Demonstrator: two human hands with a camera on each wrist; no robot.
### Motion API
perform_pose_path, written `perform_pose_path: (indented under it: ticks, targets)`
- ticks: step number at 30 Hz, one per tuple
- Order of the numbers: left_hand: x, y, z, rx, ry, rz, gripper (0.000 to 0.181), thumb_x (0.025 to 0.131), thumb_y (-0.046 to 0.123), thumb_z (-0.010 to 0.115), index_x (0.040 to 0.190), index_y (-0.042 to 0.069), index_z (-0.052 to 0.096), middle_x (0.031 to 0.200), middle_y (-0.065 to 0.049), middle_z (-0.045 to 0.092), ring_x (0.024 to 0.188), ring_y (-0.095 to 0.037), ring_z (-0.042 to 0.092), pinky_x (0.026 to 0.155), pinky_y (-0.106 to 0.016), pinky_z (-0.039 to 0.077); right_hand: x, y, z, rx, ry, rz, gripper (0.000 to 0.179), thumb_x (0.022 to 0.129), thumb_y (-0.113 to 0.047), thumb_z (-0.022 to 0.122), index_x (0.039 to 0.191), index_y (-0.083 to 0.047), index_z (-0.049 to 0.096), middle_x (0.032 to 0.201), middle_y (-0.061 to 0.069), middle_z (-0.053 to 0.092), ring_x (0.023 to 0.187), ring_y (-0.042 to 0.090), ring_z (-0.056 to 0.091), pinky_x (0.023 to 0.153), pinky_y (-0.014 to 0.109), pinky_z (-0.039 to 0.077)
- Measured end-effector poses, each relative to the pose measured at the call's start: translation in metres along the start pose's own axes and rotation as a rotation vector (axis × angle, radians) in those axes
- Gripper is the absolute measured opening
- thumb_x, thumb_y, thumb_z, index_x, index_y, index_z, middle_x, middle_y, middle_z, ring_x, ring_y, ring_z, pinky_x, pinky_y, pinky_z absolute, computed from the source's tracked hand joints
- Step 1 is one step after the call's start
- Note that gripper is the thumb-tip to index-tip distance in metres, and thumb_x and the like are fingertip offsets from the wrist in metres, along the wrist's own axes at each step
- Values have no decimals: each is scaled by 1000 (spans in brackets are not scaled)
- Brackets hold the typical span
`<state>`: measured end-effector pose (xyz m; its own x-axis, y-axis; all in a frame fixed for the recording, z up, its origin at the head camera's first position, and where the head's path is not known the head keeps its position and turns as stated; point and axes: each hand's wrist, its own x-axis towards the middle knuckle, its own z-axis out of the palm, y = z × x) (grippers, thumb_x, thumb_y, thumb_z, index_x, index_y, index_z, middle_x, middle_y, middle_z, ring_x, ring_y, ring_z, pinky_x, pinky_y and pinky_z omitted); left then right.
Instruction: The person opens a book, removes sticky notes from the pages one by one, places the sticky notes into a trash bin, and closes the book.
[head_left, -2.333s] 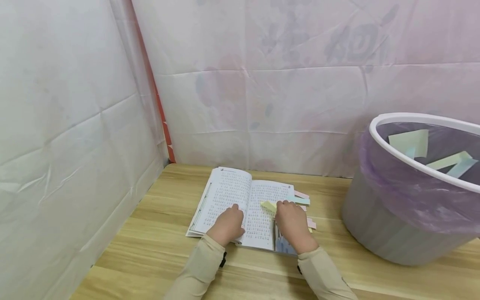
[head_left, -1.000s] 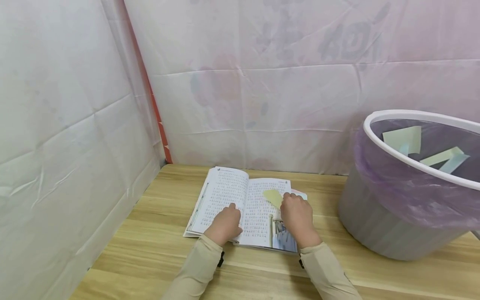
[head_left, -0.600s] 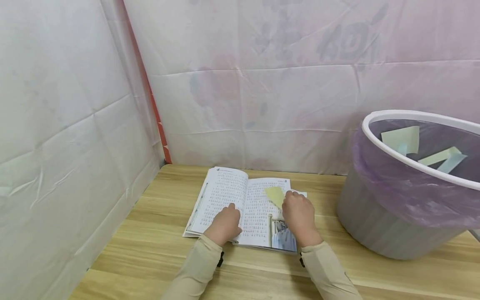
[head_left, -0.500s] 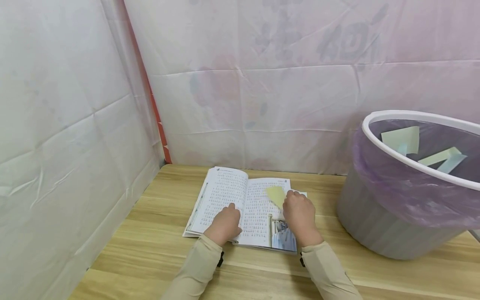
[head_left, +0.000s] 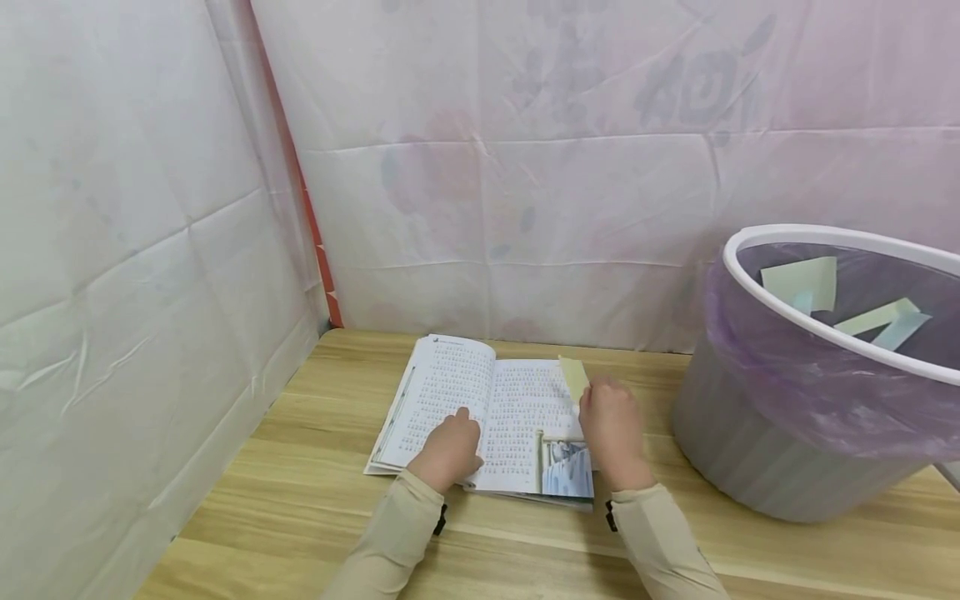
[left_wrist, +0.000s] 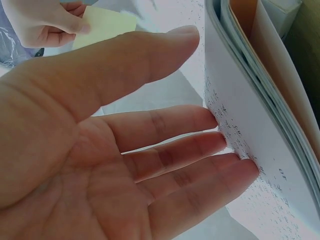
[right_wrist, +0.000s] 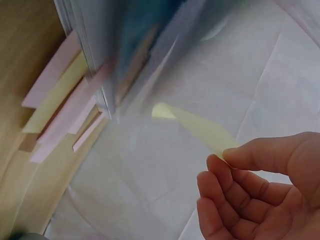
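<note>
Fingers of the right hand (head_left: 613,429) pinch a yellow sticky note (head_left: 573,377) by the outer edge of the right-hand page (head_left: 521,400) of the open book (head_left: 453,371); the left hand (head_left: 448,447), fingers extended, rests near the spine, apparently steadying things. I'd say this is the step of drawing the note away from the book, though I can't tell whether its far end is free. The next move seems to call for a gentle lift toward the lined wastebasket (head_left: 750,454), where similar notes (head_left: 813,279) lie.
</note>
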<state>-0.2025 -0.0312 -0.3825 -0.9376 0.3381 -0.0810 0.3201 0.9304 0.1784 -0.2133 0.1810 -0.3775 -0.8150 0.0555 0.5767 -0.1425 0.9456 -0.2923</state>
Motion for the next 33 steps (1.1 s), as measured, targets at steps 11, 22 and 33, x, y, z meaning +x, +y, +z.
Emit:
perform_pose_path:
  ticks: [11,22,33]
  targets:
    - [0,1,0,1,-9,-15,35,80,20,78,100,-6,67,111,-18,57,94,-30,60,79,-39,55,6,-11,-35,202,132,31,16,83,14,54,95,15,64,86,28,63,78,43,59,69,52,49]
    - [-3,1,-1,-12,1,-9,32,79,17,78,98,-6,67,111,-19,57,92,-29,59,78,-39,54,8,-20,-104,406,637,-159,8,79,11,63,84,8,69,78,16,67,73,27,60,77,12,39]
    - [-5,2,-4,-23,1,-4,30,80,16,77,98,-6,67,117,-22,56,96,-32,60,79,-41,54,3,21,-167,401,1107,154,12,80,-5,67,83,5,74,84,-2,73,86,2,62,84,15,41]
